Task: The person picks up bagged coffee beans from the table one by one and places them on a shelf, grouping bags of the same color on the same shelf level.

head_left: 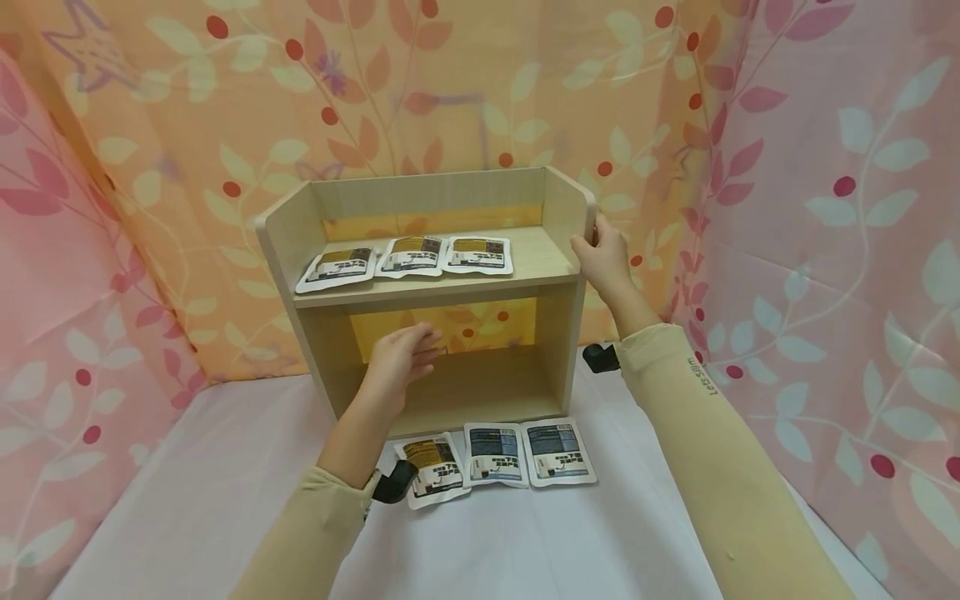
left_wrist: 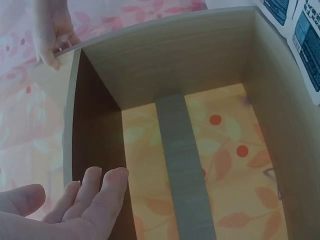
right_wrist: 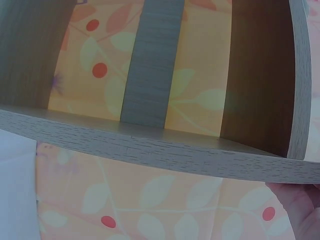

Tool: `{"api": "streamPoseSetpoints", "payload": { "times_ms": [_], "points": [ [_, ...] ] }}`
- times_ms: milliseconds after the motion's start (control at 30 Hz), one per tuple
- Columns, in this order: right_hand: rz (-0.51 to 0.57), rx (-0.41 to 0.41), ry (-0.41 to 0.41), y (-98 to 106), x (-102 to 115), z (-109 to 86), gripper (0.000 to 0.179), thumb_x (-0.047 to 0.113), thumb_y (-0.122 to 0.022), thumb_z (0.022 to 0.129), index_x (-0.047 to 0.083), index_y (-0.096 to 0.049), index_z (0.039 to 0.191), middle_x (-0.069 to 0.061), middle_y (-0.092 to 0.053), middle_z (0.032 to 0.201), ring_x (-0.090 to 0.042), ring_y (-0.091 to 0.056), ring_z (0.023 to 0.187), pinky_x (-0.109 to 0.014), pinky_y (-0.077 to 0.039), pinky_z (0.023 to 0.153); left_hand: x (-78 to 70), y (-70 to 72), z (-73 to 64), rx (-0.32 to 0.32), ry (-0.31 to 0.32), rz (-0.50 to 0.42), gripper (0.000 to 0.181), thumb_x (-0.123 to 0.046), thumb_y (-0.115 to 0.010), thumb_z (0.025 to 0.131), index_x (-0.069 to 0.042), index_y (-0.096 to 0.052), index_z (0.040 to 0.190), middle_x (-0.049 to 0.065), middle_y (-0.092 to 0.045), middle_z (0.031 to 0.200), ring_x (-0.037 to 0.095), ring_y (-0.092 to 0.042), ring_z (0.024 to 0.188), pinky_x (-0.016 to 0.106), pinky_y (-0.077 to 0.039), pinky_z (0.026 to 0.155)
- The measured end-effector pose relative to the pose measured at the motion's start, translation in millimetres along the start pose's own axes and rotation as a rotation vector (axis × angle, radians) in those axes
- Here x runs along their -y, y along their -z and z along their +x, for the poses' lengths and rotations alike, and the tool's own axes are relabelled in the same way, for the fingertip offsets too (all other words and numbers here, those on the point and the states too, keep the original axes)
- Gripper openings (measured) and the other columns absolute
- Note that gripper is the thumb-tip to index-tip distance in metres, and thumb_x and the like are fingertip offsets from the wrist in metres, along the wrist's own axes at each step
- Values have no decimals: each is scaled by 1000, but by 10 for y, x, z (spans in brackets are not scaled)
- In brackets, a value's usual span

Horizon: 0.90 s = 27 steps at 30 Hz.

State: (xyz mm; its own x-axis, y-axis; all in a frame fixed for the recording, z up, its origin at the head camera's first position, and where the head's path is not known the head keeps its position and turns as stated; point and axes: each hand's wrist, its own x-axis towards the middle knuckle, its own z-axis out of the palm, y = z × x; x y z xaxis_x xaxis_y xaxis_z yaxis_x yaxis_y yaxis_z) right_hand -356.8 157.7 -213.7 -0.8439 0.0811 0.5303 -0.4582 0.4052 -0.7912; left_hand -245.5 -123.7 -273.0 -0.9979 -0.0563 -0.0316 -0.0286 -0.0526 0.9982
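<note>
Head view: the shelf [head_left: 442,290] stands on white cloth [head_left: 510,542], three bags [head_left: 411,256] on its upper board, three more bags [head_left: 495,455] in front. The right hand [head_left: 606,257] pinches its side; a hard tug could spill bags. Left wrist: the left hand [left_wrist: 75,215] has loose fingers, holds nothing, might bump the shelf. Right wrist: fingertips hidden; a weak pinch could slip.

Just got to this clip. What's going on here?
A person's right hand grips the right side of a small wooden shelf. The left hand, open and holding nothing, is in front of the lower compartment. Three packets lie in a row on the upper board, and three more packets lie on the white cloth before the shelf.
</note>
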Motion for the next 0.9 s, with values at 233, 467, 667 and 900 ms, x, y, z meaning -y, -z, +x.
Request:
{"api": "streamPoseSetpoints", "payload": {
  "times_ms": [233, 467, 667, 900],
  "points": [
    [6, 2, -2, -3, 3, 6, 42, 9, -50, 95, 1, -50, 136, -23, -59, 126, -28, -56, 113, -42, -45, 99, 139, 99, -72, -23, 10, 0, 41, -23, -46, 103, 3, -51, 135, 17, -55, 135, 29, -52, 124, 18, -50, 74],
    [12, 5, 0, -7, 1, -12, 41, 9, -50, 95, -1, -50, 136, -24, -59, 125, -29, -56, 111, -43, -45, 99, 300, 157, -160, -42, 21, 4, 42, -24, -47, 103, 4, -52, 133, 13, -60, 131, 32, -50, 127, 32, -47, 93],
    [9, 13, -7, -15, -3, -21, 42, 9, -50, 96, 1, -49, 137, -23, -59, 126, -29, -55, 112, -44, -45, 99, 422, 209, -215, -31, 8, 11, 42, -22, -44, 104, 5, -49, 136, 18, -54, 136, 34, -46, 130, 47, -37, 107],
    [4, 14, -12, 2, 21, -27, 41, 11, -49, 97, 0, -49, 136, -25, -60, 123, -30, -55, 110, -44, -45, 96, 508, 270, -286, -10, 9, 30, 44, -21, -41, 105, 8, -45, 138, 24, -47, 141, 38, -40, 133, 52, -29, 111]
  ]
}}
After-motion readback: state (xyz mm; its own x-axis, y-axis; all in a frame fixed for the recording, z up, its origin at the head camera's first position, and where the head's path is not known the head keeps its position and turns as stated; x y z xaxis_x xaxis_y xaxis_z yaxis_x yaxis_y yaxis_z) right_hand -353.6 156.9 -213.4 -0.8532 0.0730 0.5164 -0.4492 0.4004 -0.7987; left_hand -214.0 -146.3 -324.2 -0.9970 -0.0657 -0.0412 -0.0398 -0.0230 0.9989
